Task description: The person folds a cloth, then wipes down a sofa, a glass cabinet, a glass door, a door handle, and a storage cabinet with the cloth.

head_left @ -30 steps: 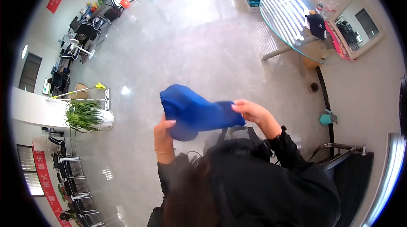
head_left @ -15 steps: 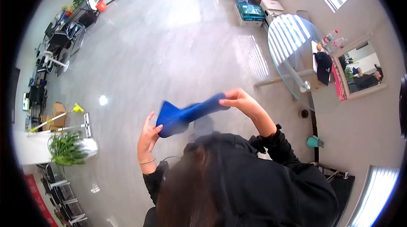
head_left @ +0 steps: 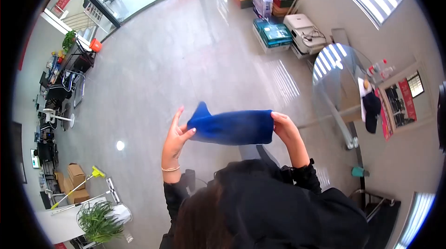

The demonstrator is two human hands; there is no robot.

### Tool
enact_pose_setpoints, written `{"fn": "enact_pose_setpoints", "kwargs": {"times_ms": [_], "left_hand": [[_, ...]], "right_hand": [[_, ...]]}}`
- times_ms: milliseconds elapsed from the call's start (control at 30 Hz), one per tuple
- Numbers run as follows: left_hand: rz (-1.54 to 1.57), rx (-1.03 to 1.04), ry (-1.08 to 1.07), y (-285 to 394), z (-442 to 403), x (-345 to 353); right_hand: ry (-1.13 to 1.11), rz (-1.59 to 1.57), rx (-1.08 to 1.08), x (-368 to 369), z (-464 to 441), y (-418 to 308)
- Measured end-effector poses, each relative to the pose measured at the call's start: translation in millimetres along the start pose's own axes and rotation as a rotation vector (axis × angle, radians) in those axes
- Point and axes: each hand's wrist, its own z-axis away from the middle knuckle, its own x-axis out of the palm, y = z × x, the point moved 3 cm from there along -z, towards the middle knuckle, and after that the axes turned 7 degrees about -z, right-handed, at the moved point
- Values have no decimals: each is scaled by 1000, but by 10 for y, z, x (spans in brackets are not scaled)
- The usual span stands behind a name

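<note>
Pinched at both ends, one blue cloth in mid-air!
Narrow pinch from the right hand at one end, matching pinch from the left hand at the other, one finger lifted clear. Best drawn out evenly and gently, no sag, no twist. By count: two hands, one cloth, one bracelet; off to the right, one glass table, two bottles, one dark cap, one mirror.

Glass table, glossy grey floor.
</note>
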Motion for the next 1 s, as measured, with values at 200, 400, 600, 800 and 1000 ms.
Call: {"fn": "enact_pose_setpoints", "kwargs": {"times_ms": [200, 400, 600, 800, 1000], "left_hand": [[-357, -193, 189, 115, -1513, -636], [-66, -7, 465, 576, -2844, -1121], [5, -96, 427, 433, -4275, -2031], [251, -125, 138, 1262, -6291, -2522], [-351, -42, -309, 1990, -8621, -2788]], "right_hand": [[19, 274, -102, 500, -1750, -1123], [-66, 590, 97, 1506, -3465, -1634], [-130, 983, -174, 2130, -5242, -2227], [31, 972, -126, 2462, -7005, -2973], [160, 935, -487, 2560, -8080, -3967]]}}
